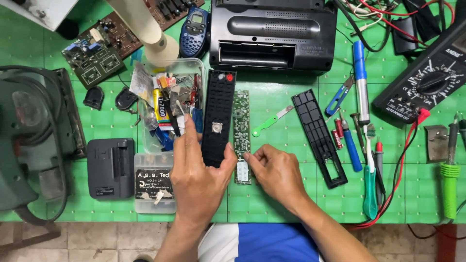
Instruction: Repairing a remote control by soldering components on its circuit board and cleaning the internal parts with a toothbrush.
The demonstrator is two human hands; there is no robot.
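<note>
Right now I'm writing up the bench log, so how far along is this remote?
Done: the remote is open; its back cover lies apart to the right. In hand: the left hand holds the black front shell, and the right hand pinches the green circuit board beside it. Left: the parts are not yet joined.

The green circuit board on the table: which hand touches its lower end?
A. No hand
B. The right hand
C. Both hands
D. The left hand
B. The right hand pinches the lower end of the long green circuit board with its fingertips, while the left hand rests on the black remote control shell beside it.
</note>
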